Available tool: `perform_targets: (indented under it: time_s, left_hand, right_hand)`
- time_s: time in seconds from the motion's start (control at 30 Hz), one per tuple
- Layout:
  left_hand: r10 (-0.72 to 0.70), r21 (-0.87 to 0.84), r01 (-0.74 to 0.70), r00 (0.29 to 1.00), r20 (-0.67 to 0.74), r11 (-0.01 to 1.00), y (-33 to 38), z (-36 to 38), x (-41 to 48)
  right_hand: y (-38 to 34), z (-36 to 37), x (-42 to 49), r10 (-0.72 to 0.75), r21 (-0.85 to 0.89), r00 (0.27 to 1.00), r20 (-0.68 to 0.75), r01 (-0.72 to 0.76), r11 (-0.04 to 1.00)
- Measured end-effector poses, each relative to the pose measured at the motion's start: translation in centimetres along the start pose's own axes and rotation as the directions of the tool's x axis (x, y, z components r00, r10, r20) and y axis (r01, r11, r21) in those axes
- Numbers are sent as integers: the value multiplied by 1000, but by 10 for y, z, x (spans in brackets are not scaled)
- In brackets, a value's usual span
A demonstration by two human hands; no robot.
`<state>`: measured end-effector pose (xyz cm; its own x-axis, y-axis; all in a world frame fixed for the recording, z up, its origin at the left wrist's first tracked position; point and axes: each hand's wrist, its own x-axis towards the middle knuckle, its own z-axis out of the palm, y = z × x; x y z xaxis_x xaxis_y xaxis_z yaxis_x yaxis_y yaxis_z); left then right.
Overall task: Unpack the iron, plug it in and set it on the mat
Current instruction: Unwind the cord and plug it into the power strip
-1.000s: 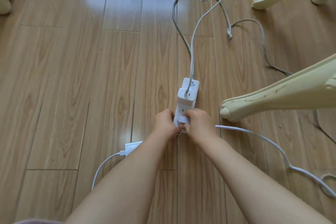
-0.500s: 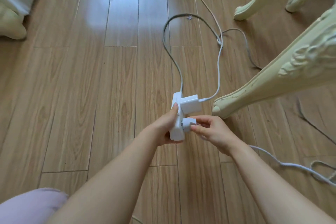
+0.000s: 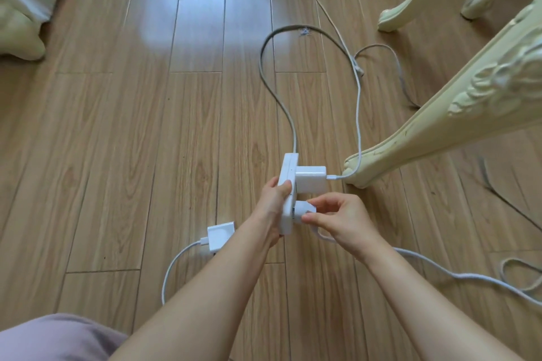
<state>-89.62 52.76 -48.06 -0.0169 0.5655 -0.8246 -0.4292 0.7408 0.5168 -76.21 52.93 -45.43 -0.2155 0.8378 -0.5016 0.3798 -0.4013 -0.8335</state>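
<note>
Head: plug [image 3: 305, 210] and strip [image 3: 289, 168] in hands [image 3: 271, 209] [image 3: 346, 221]

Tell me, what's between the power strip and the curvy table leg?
In the head view, a white charger block plugged into the power strip, and its thin cable reaching the table leg foot.

I see a light-brown wooden plank floor [image 3: 117, 155]. A white square charger block [image 3: 220, 235] lies at lower centre, and a grey looping cable [image 3: 265, 73] above it.
</note>
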Motion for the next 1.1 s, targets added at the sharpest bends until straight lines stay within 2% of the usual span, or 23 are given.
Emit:
perform_targets:
  time_s: [0.17,0.23,0.27,0.4,0.47,0.57,0.6,0.63,0.7,0.73,0.93,1.1]
  left_hand:
    - [-32,51,34,998,-47,998,2,0,-10]
    - [-43,183,53,998,-56,982,6,-3,-19]
    - [-14,255,22,999,-32,967,8,-7,-22]
    - [107,442,-211,962,250,872,16,-31,-39]
    - [174,526,-295,948,267,798,15,-41,-47]
    - [300,625,-356,933,198,695,8,-45,-54]
    - [325,614,-360,930,174,703,6,-45,-55]
    - [326,558,-351,934,148,752,5,-44,-55]
    - [257,388,-276,961,102,879,9,-40,-57]
    - [231,339,-248,969,92,908,11,-37,-57]
    - [236,343,-264,964,122,901,12,-29,-56]
    - [268,240,-286,958,106,928,11,-26,-52]
  right_hand:
    - [4,1,1,11,29,1000,27,-12,999]
    - [6,1,1,20,45,999,26,-21,999]
    - [6,0,1,20,61,1000,19,-22,998]
    - [2,-7,1,20,117,1000,14,-21,993]
    - [0,-10,0,29,111,998,52,-34,993]
    - [-1,-10,-2,39,86,995,92,-47,995]
    - [0,-9,-2,39,84,995,90,-47,995]
    - [0,-8,-2,39,85,996,82,-46,995]
    - [-2,-9,-3,26,85,998,59,-31,996]
    - [-2,-9,-2,15,79,999,46,-19,997]
    - [-4,-8,-5,-5,35,1000,-1,5,999]
    - [-13,-8,-5,-60,-40,997,-48,58,997]
